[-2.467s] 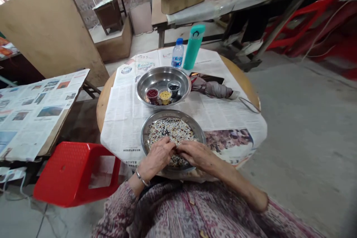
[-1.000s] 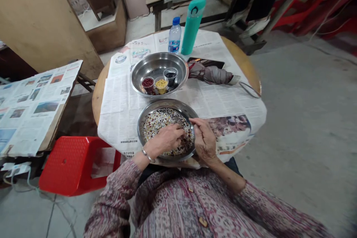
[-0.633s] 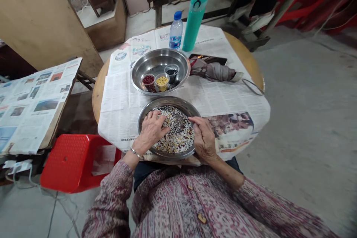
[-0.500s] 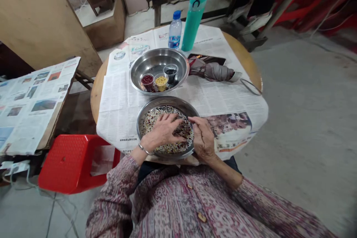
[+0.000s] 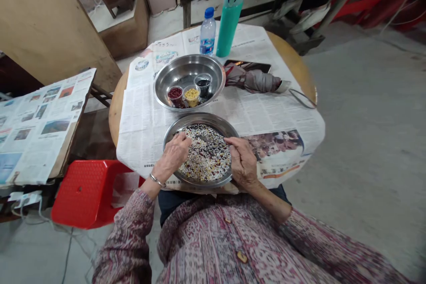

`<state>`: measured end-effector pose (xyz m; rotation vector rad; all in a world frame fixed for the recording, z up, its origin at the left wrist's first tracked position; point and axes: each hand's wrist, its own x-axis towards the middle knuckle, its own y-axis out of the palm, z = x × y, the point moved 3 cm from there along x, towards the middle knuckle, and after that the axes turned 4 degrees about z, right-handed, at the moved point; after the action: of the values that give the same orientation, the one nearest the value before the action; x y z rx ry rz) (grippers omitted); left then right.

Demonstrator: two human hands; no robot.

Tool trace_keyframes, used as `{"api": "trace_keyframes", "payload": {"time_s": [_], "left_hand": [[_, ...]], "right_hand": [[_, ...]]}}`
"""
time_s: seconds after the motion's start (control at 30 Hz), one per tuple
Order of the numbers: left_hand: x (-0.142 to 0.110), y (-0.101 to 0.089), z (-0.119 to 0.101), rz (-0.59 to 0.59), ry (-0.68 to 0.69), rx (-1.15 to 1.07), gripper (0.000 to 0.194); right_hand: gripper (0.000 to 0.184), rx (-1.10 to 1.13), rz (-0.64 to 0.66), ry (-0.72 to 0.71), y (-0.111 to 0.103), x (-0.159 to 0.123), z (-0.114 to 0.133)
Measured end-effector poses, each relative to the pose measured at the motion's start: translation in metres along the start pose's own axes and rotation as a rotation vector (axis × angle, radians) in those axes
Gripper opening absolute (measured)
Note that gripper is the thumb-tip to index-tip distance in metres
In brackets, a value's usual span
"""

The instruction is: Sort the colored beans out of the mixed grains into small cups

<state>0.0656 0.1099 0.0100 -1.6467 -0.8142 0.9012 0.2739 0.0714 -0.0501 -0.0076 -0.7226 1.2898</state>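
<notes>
One table (image 5: 276,115) bears the near bowl (image 5: 206,119), round, mouth up, and the far bowl (image 5: 186,70) beyond. The right hand (image 5: 244,162) has the near bowl's right rim pinched; the left hand (image 5: 173,153) curls over its left side, hold hidden, by the grains (image 5: 206,157).

Two hands at a steel bowl of mixed grains by the near edge of the newspaper-covered tabletop (image 5: 117,117).
The left hand (image 5: 175,153), fingers curled, is at the left side of the near bowl (image 5: 216,120), over the grains (image 5: 204,159); whether it pinches any is unclear. The right hand (image 5: 244,162) grips the right rim. Just beyond, the far bowl (image 5: 184,72) holds cups of red beans (image 5: 175,93), yellow grains (image 5: 191,94) and black beans (image 5: 203,83). A bottle (image 5: 207,33) and green flask (image 5: 231,20) stand toward the far edge; a phone (image 5: 258,67) and grey umbrella (image 5: 256,80) lie toward the right edge.
</notes>
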Motion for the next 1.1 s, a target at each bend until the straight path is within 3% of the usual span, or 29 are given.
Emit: {"api": "trace_keyframes", "payload": {"time_s": [0.17,0.33,0.47,0.6,0.8,0.93,1.1], "left_hand": [[-0.01,-0.003,-0.002,-0.095,-0.107,0.039,0.023],[0.0,-0.001,-0.025,-0.017,0.033,0.02,0.048],[0.012,0.008,-0.03,0.066,0.055,-0.018,0.021],[0.008,0.015,-0.025,0.12,0.057,-0.034,0.023],[-0.024,0.009,-0.012,0.032,0.023,-0.012,0.024],[-0.043,0.008,-0.005,-0.173,-0.039,-0.081,0.02],[-0.055,0.028,0.004,-0.397,-0.101,-0.206,0.023]], "right_hand": [[0.028,0.003,-0.003,0.005,0.0,0.0,0.0],[0.027,0.009,-0.002,-0.014,0.0,-0.001,0.0],[0.028,0.002,0.012,-0.001,-0.001,0.0,-0.001],[0.028,0.006,0.015,-0.001,-0.001,0.0,-0.001],[0.024,-0.071,0.051,-0.082,-0.002,0.002,0.005],[0.019,-0.207,0.23,-0.174,-0.002,0.008,0.009],[0.021,-0.209,0.681,-0.332,-0.004,0.014,0.012]]}}
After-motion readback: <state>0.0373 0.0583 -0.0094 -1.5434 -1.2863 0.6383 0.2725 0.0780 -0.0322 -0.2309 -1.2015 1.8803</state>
